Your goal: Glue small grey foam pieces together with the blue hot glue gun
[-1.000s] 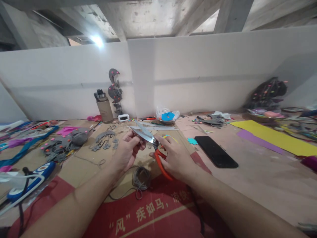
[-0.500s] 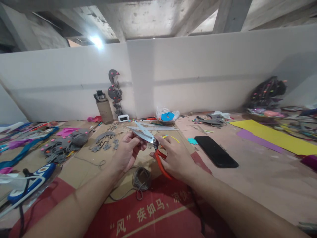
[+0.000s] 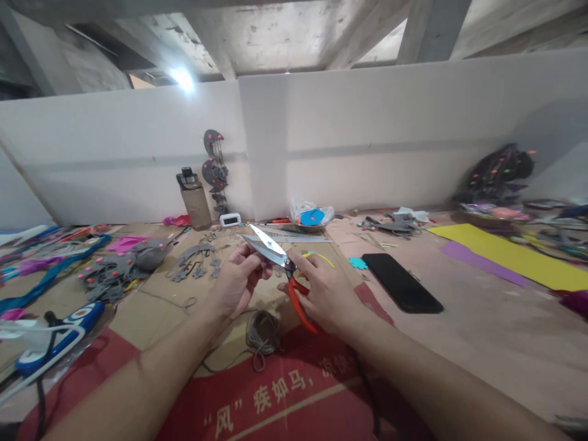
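Observation:
My right hand (image 3: 321, 288) is wrapped round the red-handled scissors (image 3: 271, 246), whose blades stand parted and point up and left. Close to the lower blade is my left hand (image 3: 243, 275), its thumb and fingers pinched together. What they pinch is hidden by the fingers and the blade. Below both hands lies a coil of grey cord (image 3: 263, 331), with a loose strand running left. Under it is a brown and red cardboard sheet (image 3: 184, 392) with printed characters. Cut grey pieces (image 3: 195, 262) lie left of my left hand.
A black phone (image 3: 402, 283) and a turquoise flower cutout (image 3: 358, 263) lie to the right, before yellow sheet material (image 3: 509, 254). At the back stand a bottle (image 3: 195, 201) and a bowl (image 3: 312, 218). Grey pieces with pink dots (image 3: 124, 267) and a blue-white corded device (image 3: 59, 337) are left.
The upper scissor blade has tilted slightly and now catches the light more brightly. Both hands stay almost where they were, and the whole view has shifted very little.

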`<state>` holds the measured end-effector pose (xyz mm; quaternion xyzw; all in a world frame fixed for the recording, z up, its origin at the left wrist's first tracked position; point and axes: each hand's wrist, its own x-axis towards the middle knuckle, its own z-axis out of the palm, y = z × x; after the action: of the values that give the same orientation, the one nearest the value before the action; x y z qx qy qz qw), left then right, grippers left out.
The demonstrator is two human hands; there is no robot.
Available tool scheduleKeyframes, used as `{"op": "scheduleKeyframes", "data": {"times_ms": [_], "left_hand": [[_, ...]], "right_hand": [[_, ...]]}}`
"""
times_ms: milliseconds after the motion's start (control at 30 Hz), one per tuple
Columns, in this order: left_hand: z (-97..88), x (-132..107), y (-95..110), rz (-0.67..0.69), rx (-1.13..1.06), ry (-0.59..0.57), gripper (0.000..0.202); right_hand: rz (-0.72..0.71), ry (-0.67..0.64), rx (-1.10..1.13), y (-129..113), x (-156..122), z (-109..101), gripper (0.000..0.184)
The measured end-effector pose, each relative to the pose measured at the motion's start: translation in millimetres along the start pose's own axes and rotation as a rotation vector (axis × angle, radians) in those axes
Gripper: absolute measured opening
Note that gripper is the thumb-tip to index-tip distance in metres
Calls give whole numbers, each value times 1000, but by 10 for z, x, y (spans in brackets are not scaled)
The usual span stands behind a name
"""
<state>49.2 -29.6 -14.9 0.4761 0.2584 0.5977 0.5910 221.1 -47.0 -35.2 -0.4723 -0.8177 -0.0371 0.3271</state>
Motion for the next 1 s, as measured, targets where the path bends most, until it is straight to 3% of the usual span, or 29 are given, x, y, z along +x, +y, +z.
{"op": "scheduleKeyframes", "data": {"times_ms": [200,433,700,1000], "left_hand": [[-15,8,7,-2,46,1,8],[-47,48,17,-15,49,117,12],[-28,34,4,-15,-24,101,12],[6,7,5,30,77,74,13]], "right_hand": [[21,-10,47,13,4,3,55],[124,-32,297,30,48,-58,46],[59,-31,147,-31,11,-78,52],[29,-24,17,-1,9,-43,54]]}}
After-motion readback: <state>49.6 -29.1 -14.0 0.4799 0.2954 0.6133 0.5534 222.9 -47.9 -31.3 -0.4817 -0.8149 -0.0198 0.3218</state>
